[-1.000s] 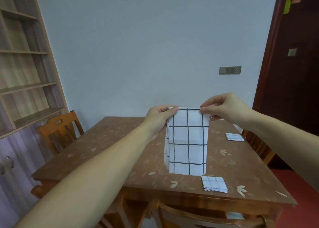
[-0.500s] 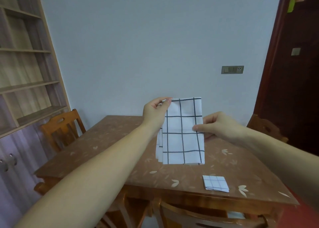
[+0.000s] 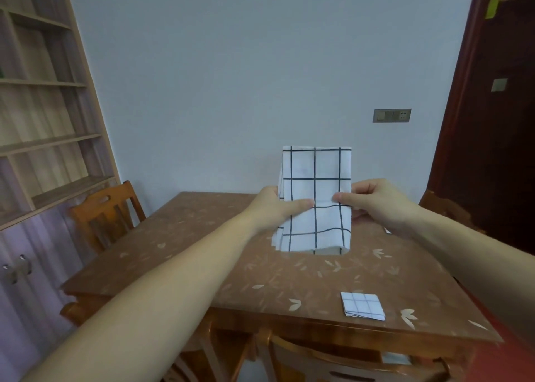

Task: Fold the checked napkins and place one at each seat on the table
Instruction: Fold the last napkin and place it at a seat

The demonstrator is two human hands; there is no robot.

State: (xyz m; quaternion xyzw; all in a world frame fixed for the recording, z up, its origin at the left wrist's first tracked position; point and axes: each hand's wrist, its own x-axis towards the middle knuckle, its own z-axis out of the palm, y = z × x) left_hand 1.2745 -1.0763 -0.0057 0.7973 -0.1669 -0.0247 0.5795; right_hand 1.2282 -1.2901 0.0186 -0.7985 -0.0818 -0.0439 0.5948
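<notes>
At frame centre, a white black-checked cloth napkin point(image 3: 315, 199) is pinched mid-height by left hand point(image 3: 275, 208) and right hand point(image 3: 379, 205), each grip holding it above the brown bench point(image 3: 202, 254).

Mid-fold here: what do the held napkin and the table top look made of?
Held napkin: thin woven cloth, probably cotton, matte; it creases and sags softly. Table top: smooth, semi-glossy brown surface with leaf motifs, likely laminate or printed veneer; exact material unclear.

Home dining room — wooden table point(image 3: 202, 251), chairs point(image 3: 107, 211), shelves point(image 3: 49, 141).
</notes>
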